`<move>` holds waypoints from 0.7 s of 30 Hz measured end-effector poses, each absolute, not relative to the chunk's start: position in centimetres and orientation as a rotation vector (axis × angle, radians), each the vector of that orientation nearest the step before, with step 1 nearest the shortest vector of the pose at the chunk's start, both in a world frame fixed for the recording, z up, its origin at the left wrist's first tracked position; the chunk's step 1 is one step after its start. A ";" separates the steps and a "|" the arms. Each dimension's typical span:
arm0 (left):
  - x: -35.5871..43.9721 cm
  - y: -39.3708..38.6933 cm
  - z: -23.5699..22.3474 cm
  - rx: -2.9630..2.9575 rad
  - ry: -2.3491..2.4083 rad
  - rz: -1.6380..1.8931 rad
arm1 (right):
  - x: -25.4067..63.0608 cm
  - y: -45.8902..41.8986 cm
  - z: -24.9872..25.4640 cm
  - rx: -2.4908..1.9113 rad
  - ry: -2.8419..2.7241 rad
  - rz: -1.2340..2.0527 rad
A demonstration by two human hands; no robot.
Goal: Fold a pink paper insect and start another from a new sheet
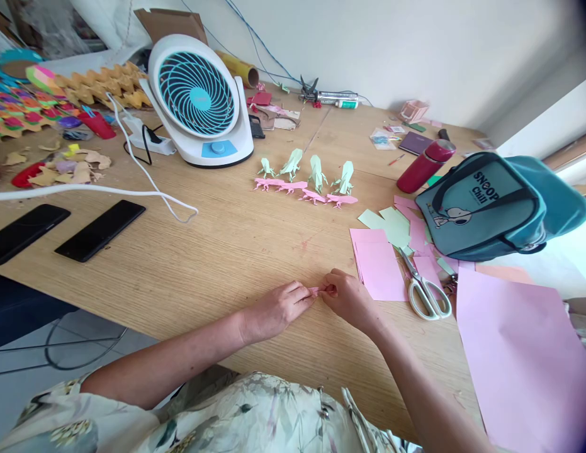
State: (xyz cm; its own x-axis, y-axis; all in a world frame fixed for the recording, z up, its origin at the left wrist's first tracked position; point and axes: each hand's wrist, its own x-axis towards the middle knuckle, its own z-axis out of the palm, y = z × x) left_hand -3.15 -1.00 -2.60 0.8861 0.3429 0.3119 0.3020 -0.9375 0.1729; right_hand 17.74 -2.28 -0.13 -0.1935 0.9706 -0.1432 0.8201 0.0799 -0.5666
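Between my two hands, just above the wooden table [202, 264], is a small piece of folded pink paper [314, 290], mostly hidden by fingers. My left hand [278, 308] pinches its left end. At its right end, my right hand [347, 296] is closed on it with curled fingers. Beyond my hands stand several pale green origami insects [316, 173]. A row of pink origami insects [312, 196] lies directly in front of them. Right of my right hand are a stack of pink paper sheets [380, 267] and white-handled scissors [427, 299].
A white fan [198, 94] stands at the back left, with a white cable [85, 189] crossing toward two black phones [101, 229]. A red bottle [425, 167] and a teal bag [481, 207] stand at the right. A large pink sheet [519, 352] overlies the right edge.
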 end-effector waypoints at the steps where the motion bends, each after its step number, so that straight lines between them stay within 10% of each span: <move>1: -3.1 -1.0 -2.6 2.922 0.511 0.527 | 17.7 -2.4 -0.2 -1.781 -2.094 0.775; 21: -2.8 -1.4 -2.5 2.825 0.577 0.555 | 18.6 -5.6 -2.1 -1.339 -2.589 -0.149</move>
